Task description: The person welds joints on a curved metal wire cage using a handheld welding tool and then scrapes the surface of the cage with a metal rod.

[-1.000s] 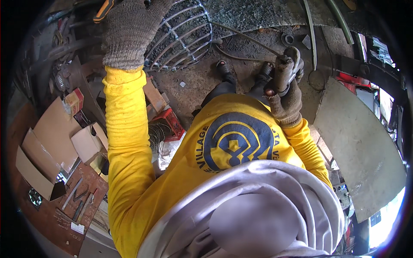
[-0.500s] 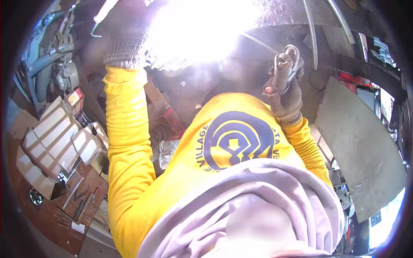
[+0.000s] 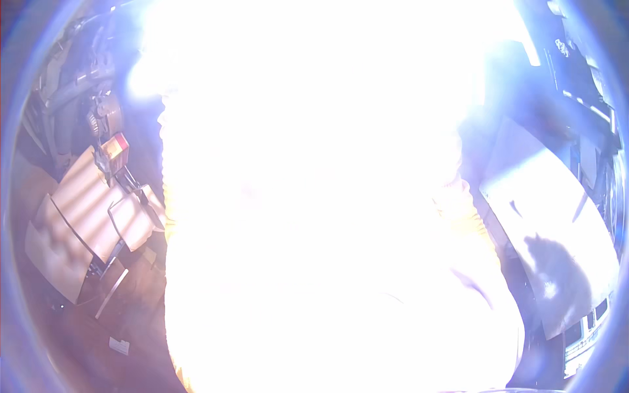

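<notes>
A blinding white glare covers the middle and top of the picture and hides both hands and whatever lies between them. Only the outer edge of my left yellow sleeve (image 3: 170, 216) shows, running up toward the glare. On the other side, a bit of my right yellow sleeve (image 3: 473, 213) is visible. Half a second ago my gloved right hand was closed around a grey electrode holder with a thin rod pointing left. My gloved left hand was then beside a smaller bright glare, its fingers not readable.
Cream panels (image 3: 82, 203) lie at the left, with a small red and yellow box (image 3: 116, 150) behind them. Farther back stand metal machine parts (image 3: 105, 114). A white slip (image 3: 119, 345) rests at lower left. A large curved sheet (image 3: 524, 180) leans at right, carrying a dark shadow.
The glare has grown from a patch at the top to cover my hands, shirt and most of the workplace. A strong shadow now falls on the sheet at right.
</notes>
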### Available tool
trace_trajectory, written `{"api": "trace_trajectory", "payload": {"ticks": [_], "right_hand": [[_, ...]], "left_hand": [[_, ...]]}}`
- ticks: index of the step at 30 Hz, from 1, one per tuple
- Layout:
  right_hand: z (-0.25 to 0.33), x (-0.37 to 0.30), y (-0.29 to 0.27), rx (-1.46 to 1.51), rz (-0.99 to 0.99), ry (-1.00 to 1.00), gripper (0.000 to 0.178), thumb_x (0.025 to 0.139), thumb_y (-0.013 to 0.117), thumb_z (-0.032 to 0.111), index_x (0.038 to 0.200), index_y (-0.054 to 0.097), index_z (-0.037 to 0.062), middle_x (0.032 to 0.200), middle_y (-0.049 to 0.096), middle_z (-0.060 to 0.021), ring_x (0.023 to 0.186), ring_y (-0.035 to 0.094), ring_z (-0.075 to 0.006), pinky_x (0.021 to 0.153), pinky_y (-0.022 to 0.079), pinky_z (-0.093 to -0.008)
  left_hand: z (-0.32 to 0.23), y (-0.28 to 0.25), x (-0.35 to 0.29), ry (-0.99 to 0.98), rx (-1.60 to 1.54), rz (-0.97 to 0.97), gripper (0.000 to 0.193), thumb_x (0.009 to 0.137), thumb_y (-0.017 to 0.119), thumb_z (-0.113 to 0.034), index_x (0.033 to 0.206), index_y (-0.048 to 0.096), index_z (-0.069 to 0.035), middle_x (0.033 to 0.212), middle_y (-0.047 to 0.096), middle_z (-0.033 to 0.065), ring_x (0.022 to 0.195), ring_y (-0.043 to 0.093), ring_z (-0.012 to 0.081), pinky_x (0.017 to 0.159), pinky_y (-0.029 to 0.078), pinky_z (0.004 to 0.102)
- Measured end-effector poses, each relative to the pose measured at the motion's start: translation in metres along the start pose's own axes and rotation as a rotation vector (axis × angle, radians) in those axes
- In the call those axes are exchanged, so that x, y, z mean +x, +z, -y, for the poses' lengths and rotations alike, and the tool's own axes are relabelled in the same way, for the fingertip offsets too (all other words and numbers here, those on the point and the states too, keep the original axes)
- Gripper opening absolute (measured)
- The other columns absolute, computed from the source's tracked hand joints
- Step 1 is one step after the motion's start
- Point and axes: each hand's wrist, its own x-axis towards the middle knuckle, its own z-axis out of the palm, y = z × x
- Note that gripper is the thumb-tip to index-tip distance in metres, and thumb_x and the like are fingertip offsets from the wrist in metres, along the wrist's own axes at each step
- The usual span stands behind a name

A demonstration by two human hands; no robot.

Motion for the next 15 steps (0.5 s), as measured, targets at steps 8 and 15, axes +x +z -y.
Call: {"api": "trace_trajectory", "payload": {"ticks": [8,15], "right_hand": [[-0.006,-0.002,-0.025,-0.111,-0.044,-0.131,0.053,0.093,0.065,0.020,0.133,0.048,-0.0098,0.117,0.064,-0.0180,0.106,0.065,-0.0250,0.089,0.052,-0.0335],[0.003,-0.003,-0.017,-0.194,-0.036,-0.186,0.055,0.094,0.062,0.018,0.136,0.046,-0.0124,0.125,0.061,-0.0205,0.112,0.063,-0.0254,0.092,0.052,-0.0342]], "left_hand": [[-0.014,0.001,0.011,0.132,0.016,-0.055,0.037,0.092,0.068,-0.021,0.120,0.063,0.002,0.119,0.064,0.0210,0.103,0.065,0.0356,0.086,0.051,0.0443],[-0.009,0.000,0.010,0.195,0.120,-0.111,0.036,0.091,0.067,-0.015,0.123,0.062,0.002,0.119,0.064,0.0203,0.103,0.063,0.0369,0.093,0.050,0.0450]]}}
